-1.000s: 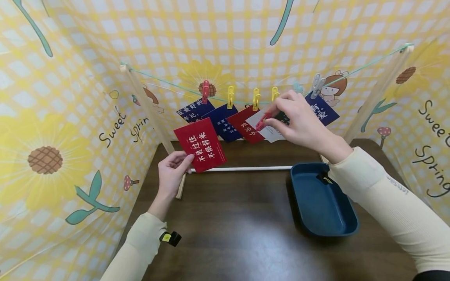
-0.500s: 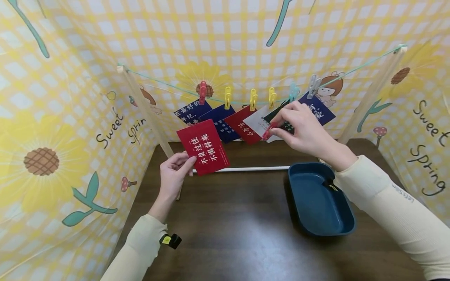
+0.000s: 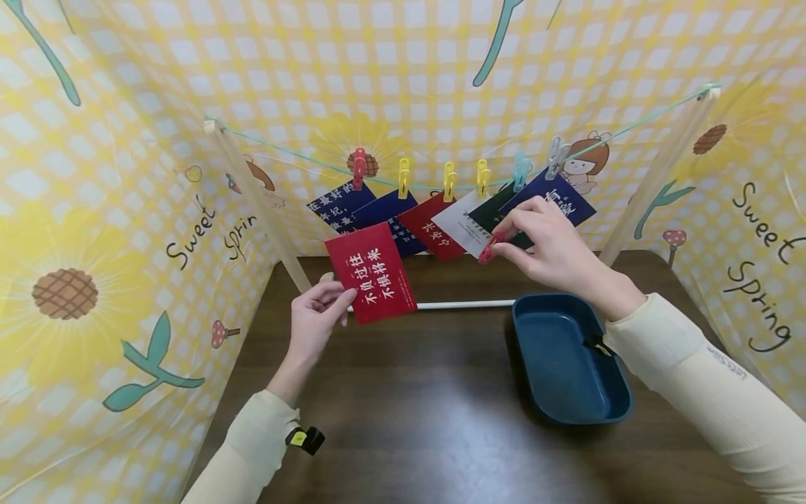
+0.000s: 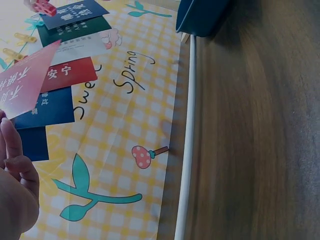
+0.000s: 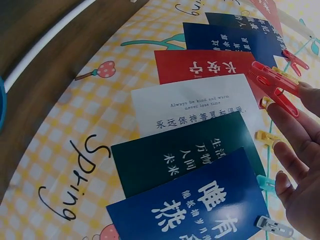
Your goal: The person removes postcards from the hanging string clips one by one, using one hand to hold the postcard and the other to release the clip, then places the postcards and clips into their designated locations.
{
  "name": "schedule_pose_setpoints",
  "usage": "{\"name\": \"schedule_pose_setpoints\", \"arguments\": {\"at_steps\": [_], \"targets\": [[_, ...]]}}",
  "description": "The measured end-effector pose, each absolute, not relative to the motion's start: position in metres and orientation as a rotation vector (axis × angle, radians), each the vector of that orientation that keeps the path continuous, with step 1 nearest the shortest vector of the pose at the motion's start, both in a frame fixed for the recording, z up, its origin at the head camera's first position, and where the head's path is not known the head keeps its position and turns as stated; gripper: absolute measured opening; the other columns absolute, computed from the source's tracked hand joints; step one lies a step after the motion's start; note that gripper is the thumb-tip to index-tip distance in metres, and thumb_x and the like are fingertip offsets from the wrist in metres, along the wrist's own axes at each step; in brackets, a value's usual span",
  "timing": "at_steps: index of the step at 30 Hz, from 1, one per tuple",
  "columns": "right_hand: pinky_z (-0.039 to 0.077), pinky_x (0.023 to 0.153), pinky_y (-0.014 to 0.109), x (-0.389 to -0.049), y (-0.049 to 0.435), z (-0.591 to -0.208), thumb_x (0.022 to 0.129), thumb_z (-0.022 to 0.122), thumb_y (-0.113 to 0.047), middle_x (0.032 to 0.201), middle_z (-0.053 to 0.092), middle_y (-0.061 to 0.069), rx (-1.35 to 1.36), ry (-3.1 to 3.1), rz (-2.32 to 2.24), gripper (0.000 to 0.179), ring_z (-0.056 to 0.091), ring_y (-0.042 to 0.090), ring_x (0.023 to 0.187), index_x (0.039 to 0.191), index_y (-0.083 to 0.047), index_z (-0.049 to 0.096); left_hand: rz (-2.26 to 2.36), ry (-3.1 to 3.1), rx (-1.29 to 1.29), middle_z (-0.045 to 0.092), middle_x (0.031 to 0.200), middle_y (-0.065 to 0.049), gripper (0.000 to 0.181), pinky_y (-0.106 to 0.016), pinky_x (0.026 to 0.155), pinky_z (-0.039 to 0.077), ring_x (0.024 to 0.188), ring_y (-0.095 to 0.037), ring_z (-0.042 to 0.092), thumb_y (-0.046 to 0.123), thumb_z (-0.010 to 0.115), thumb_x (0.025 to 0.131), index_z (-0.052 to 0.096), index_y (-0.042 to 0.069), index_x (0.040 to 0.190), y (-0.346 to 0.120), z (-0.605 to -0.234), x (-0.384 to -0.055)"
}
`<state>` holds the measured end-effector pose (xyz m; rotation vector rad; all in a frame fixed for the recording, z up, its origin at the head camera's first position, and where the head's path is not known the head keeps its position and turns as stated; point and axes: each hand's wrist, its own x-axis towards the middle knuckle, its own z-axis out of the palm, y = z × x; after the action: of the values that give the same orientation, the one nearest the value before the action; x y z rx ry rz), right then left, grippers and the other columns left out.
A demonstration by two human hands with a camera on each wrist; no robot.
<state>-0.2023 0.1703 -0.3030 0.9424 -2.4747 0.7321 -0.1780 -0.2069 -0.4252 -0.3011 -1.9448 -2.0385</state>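
My left hand (image 3: 315, 308) pinches a red card (image 3: 371, 273) with white writing between thumb and fingers, in front of the left part of a thin green line. My right hand (image 3: 554, 245) holds a red clothespin (image 5: 272, 82) by its handles, in front of the hanging cards. On the line hang several cards, each under a clothespin: two blue cards at left, a red card (image 5: 200, 67), a white card (image 5: 187, 102), a dark green card (image 5: 175, 155) and a blue card (image 5: 195, 200) at right. The held red card partly covers the left blue ones.
Two wooden posts (image 3: 255, 199) carry the line, and a white rod (image 3: 466, 304) runs low between them. A dark blue tray (image 3: 573, 364) stands on the brown table (image 3: 415, 413) at right. Yellow checked cloth (image 3: 434, 56) surrounds the table.
My right hand has come down and to the right with the red clothespin, uncovering the light blue clothespin and more of the green card. The held red card has shifted slightly right and down.
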Motion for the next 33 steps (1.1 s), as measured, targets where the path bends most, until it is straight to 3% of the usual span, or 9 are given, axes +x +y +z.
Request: {"name": "schedule_pose_setpoints", "arguments": {"at_steps": [11, 21, 33], "targets": [[0.039, 0.084, 0.045, -0.198, 0.176, -0.307, 0.088, 0.084, -0.012, 0.094, 0.07, 0.007, 0.96, -2.469, 0.72, 0.016, 0.053, 0.027, 0.102, 0.1, -0.007, 0.075, -2.012, -2.052, -0.307, 0.078, 0.085, 0.006, 0.014, -0.021, 0.047, 0.044, 0.045, -0.013, 0.05, -0.005, 0.075, 0.091, 0.071, -0.012, 0.103, -0.205, -0.429, -0.173], [0.038, 0.083, 0.044, -0.197, 0.181, -0.316, 0.084, 0.086, -0.01, 0.09, 0.07, 0.006, 0.97, -2.45, 0.705, 0.019, 0.052, 0.027, 0.098, 0.099, -0.007, 0.074, -2.052, -2.077, -0.319, 0.077, 0.082, 0.009, 0.014, -0.02, 0.048, 0.045, 0.046, -0.009, 0.049, -0.006, 0.073, 0.093, 0.068, -0.015, 0.102, -0.199, -0.438, -0.17], [0.039, 0.081, 0.042, -0.195, 0.187, -0.319, 0.086, 0.084, -0.009, 0.092, 0.073, 0.007, 0.989, -2.48, 0.691, 0.017, 0.052, 0.025, 0.099, 0.1, -0.007, 0.074, -2.075, -2.109, -0.336, 0.077, 0.082, 0.008, 0.013, -0.024, 0.047, 0.043, 0.046, -0.022, 0.046, -0.005, 0.074, 0.093, 0.069, -0.012, 0.102, -0.197, -0.442, -0.17]]}}
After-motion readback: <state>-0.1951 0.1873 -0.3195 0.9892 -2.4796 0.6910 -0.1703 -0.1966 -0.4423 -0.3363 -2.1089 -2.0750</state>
